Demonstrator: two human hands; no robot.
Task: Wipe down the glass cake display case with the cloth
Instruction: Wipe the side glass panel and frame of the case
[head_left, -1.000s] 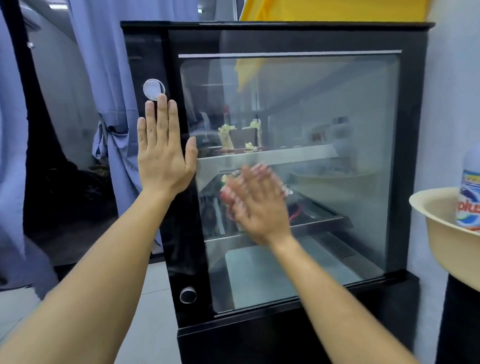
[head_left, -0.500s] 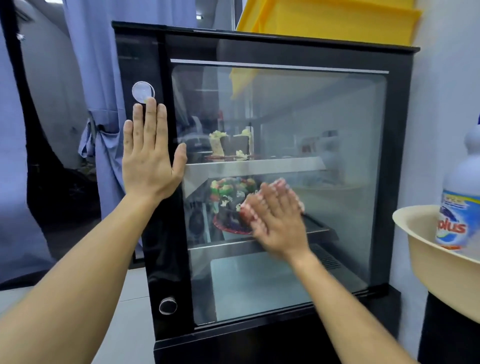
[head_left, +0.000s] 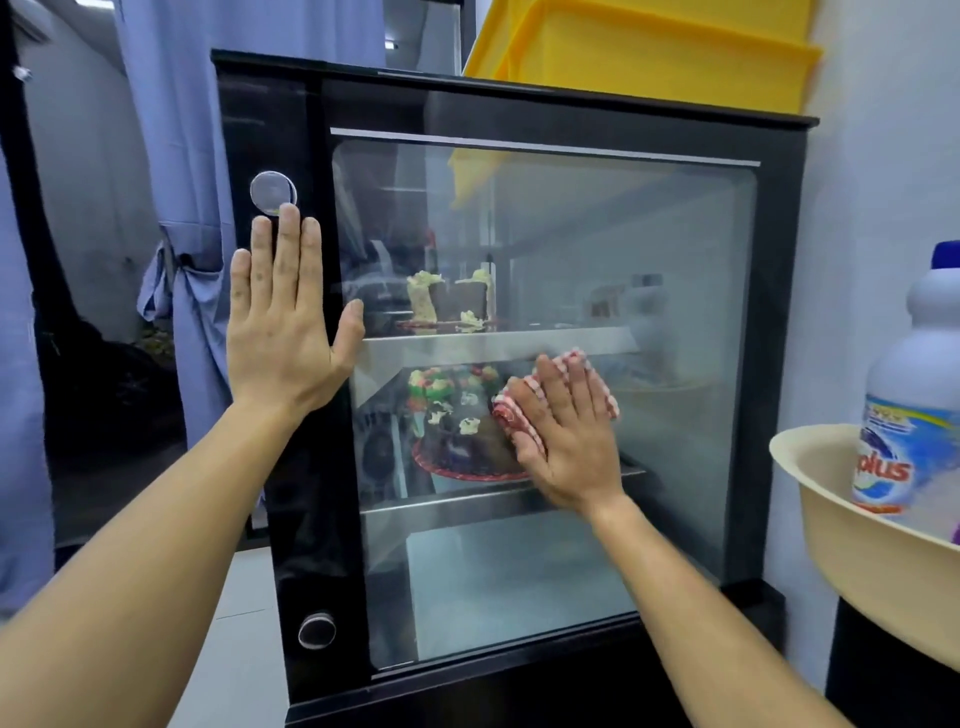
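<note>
Cloth (head_left: 561, 387) work is drifting rightward across the glass door (head_left: 571, 561) of the display case (head_left: 779, 364): a second ago the right hand (head_left: 566, 441) was pressing left of the pane's middle, over the decorated cake (head_left: 452, 415), and now it sits further right, fingers flat and spread, pinning the red-checked cloth against the glass. Left hand (head_left: 283, 322) stays open and empty, palm braced on the black frame just below the round suction knob (head_left: 272, 193). Judging by this, the middle band is getting covered; the upper pane and far right edge look still to do.
</note>
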